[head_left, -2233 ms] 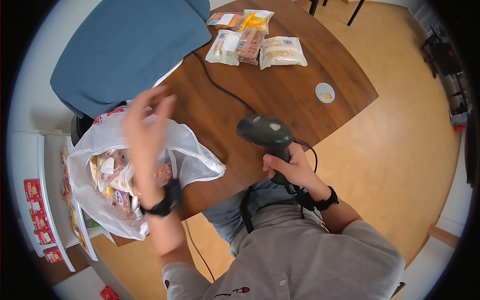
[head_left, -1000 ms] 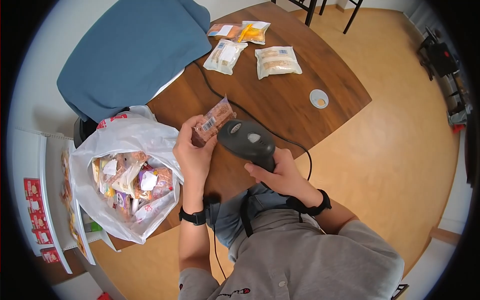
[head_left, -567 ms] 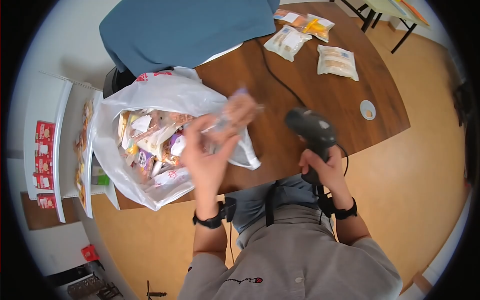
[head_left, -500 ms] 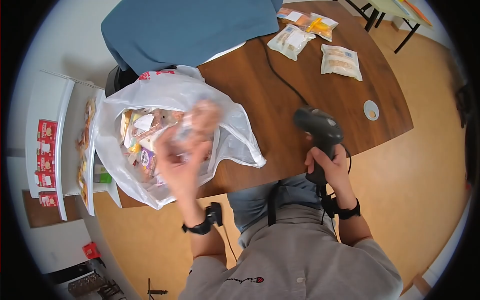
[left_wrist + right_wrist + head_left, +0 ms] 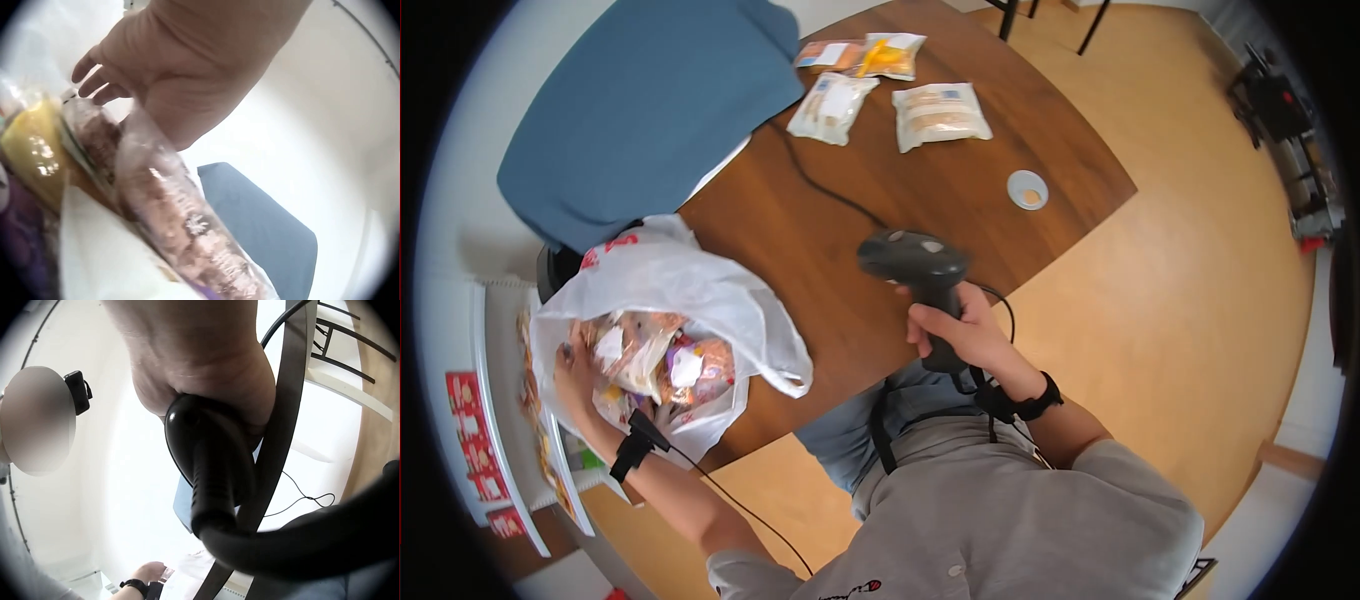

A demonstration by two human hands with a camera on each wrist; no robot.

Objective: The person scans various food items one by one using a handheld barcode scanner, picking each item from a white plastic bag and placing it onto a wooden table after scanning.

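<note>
Far on the counter (image 5: 1020, 130): four packets (image 5: 941, 115) out; many others not yet out, heaped in the plastic bag (image 5: 720, 295), near left. Left hand (image 5: 576, 385): in bag, fingers bent, pinch cannot be told; right hand (image 5: 975, 332): fingers wrapped round scanner (image 5: 915, 258).

Table (image 5: 960, 180): bears bag, packets, disc.
Plastic bag (image 5: 690, 280): sits at near left.
Bagged packets (image 5: 690, 370): lie inside.
Cloth (image 5: 650, 110): lies behind bag.
Paired packets (image 5: 830, 55): lie at far side, right of cloth.
Third packet (image 5: 832, 108): lies before pair.
Fourth packet (image 5: 942, 115): lies right of third.
Disc (image 5: 1028, 190): lies towards right edge.
Shelves (image 5: 548, 450): stand left of bag.
</note>
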